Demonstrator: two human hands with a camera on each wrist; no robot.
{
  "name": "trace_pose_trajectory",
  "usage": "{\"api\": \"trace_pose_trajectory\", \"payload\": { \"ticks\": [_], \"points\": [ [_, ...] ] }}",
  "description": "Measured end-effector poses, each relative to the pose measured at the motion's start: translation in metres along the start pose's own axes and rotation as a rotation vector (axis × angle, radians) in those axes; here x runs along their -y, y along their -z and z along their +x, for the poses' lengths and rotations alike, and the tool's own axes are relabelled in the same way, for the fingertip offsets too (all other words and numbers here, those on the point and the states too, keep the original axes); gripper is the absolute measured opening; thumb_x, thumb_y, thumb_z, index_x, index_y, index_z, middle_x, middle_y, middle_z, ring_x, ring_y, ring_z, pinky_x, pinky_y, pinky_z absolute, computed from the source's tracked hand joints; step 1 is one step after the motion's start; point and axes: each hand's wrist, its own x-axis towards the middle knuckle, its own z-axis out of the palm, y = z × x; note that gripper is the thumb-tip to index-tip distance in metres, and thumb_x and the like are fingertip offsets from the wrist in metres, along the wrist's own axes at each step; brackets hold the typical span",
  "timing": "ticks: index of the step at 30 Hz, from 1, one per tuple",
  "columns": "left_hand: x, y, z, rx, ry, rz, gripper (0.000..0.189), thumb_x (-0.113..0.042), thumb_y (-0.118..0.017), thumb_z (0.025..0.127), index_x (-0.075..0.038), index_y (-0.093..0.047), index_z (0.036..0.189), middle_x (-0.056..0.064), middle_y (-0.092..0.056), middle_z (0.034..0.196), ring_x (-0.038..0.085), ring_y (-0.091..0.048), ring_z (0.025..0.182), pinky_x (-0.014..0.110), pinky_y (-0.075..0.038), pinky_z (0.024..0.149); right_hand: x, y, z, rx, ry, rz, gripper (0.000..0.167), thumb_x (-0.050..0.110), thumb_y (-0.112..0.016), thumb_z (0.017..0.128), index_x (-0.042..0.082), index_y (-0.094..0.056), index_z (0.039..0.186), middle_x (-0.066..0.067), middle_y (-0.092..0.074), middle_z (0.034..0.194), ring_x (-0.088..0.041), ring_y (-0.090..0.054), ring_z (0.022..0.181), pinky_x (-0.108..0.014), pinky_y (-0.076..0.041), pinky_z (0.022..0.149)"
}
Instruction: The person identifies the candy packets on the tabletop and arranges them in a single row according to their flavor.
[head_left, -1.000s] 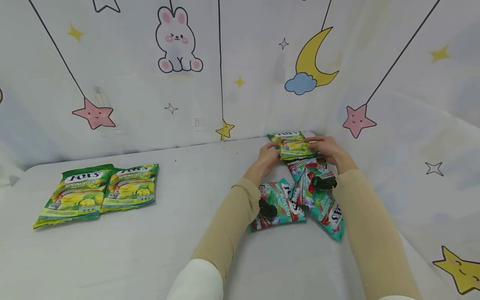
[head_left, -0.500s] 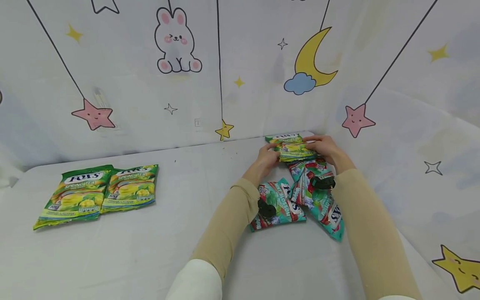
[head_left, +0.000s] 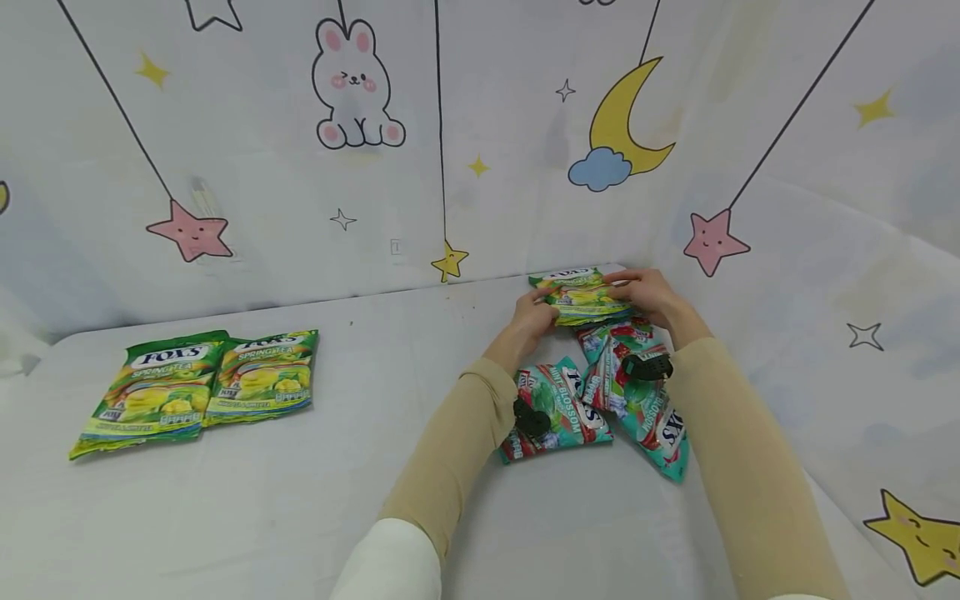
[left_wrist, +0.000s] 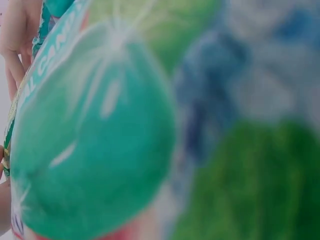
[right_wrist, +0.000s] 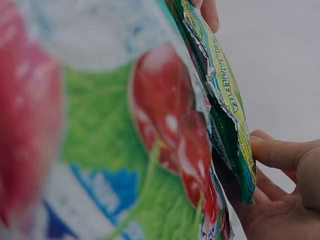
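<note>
At the far right of the table, in the head view, a green and yellow Fox's Spring Tea candy bag (head_left: 583, 298) is between my two hands. My left hand (head_left: 531, 321) grips its left side, thumb and fingers at the edge. On the opposite side, my right hand (head_left: 651, 293) holds the bag with bent fingers. The bag's crimped edge shows in the right wrist view, pinched by a thumb (right_wrist: 280, 153). Teal Mint Blossom candy bags lie under my wrists: one (head_left: 566, 408) on the left, another (head_left: 637, 400) on the right. A teal bag (left_wrist: 95, 135) fills most of the left wrist view.
Two more Spring Tea bags lie at the left of the white table, a larger one (head_left: 153, 392) slightly overlapping its neighbour (head_left: 264, 377). A white patterned curtain (head_left: 495, 100) stands along the back and right side.
The held Spring Tea bag and both hands have shifted very slightly left. The teal bags and the two bags at the left stay put.
</note>
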Motion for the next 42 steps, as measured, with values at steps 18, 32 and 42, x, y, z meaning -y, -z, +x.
{"api": "trace_pose_trajectory", "payload": {
  "ticks": [18,32,42],
  "points": [
    [-0.009,0.025,-0.003,0.043,0.018,0.009,0.054,0.007,-0.049,0.094,-0.010,-0.051,0.145,0.020,-0.048,0.143,0.015,-0.042,0.072,0.034,-0.036,0.072,0.008,-0.009,-0.001,0.086,0.033,-0.047,0.054,0.020,-0.060,0.101,0.005,-0.044,0.150,-0.025,-0.046,0.146,-0.019,-0.055,0.111,-0.025,-0.049,0.087],
    [-0.013,0.039,-0.004,0.023,0.067,0.013,0.060,0.009,-0.049,0.089,-0.011,-0.051,0.146,0.020,-0.048,0.145,0.020,-0.055,0.096,0.029,-0.047,0.073,0.012,-0.019,-0.006,0.128,0.073,-0.029,0.051,0.013,-0.058,0.101,0.003,-0.044,0.149,-0.026,-0.040,0.151,-0.037,-0.049,0.132,-0.050,-0.040,0.111],
    [-0.017,0.057,-0.004,0.024,0.125,-0.012,0.065,0.012,-0.052,0.085,-0.014,-0.053,0.145,0.021,-0.045,0.147,0.023,-0.058,0.102,0.029,-0.053,0.083,0.019,-0.028,-0.008,0.136,0.099,-0.077,0.049,0.015,-0.061,0.099,0.001,-0.049,0.144,-0.026,-0.043,0.147,-0.032,-0.054,0.123,-0.047,-0.047,0.105]
  ]
}}
